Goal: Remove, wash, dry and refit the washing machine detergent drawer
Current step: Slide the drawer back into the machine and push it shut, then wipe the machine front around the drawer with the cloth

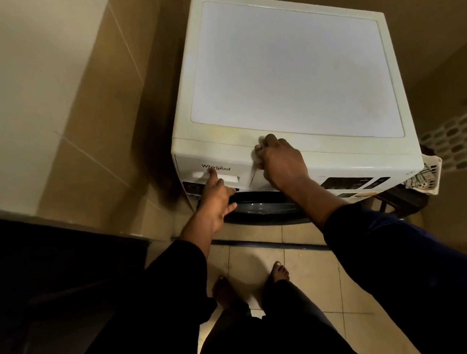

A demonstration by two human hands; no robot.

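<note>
At the washing machine's (287, 69) front, the left hand (215, 202) is touching the detergent drawer (233, 159), forefinger straightened, gripping nothing; the right hand (281, 162) is resting curled at the washing machine's top front edge; I cannot tell whether it is holding anything.

Right hand (281, 158) fingers curl under, possibly gripping something; control panel (352, 184) markings too small to read.

A person in a dark long-sleeved top: left sleeve (175, 267), at 7 o'clock, black; right sleeve (395, 251), at 4 o'clock, deep navy. Both cuffs end mid-forearm, well short of the left hand (217, 199) and right hand (280, 162). Loose dark trousers (295, 321) at 6 o'clock; bare feet (278, 272).
</note>
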